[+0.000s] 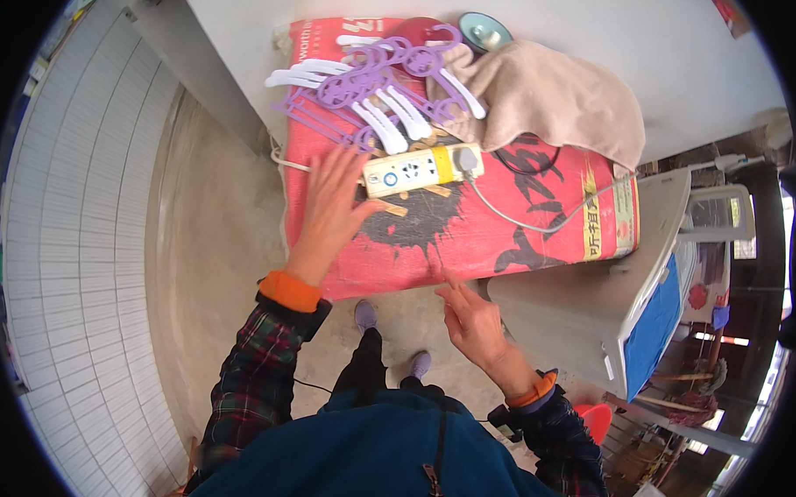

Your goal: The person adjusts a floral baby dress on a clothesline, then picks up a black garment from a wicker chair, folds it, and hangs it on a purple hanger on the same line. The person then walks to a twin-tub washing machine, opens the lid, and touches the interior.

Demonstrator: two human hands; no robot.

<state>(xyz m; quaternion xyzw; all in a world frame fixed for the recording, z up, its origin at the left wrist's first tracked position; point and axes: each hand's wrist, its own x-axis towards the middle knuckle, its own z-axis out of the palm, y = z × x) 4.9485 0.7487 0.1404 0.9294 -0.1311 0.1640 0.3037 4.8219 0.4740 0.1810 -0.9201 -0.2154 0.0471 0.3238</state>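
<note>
My left hand (330,207) reaches over the left end of a cream power strip (410,173), fingers spread. Its fingertips are close to purple-and-white plastic clothes hangers (364,89) piled behind the strip, and its thumb lies by the strip's front corner. Whether it touches either is hard to tell. A grey plug (465,160) sits in the strip's right end, beside a band of yellow tape. My right hand (477,320) hovers at the front edge of the red printed sack (397,261) under these things, index finger extended, holding nothing.
A beige cloth (561,96) lies behind the strip, beside a teal lid or dish (484,32). From the plug a grey cable (537,228) runs right. A white washing machine (566,320) with its lid raised stands at right. A tiled wall (76,250) rises at left.
</note>
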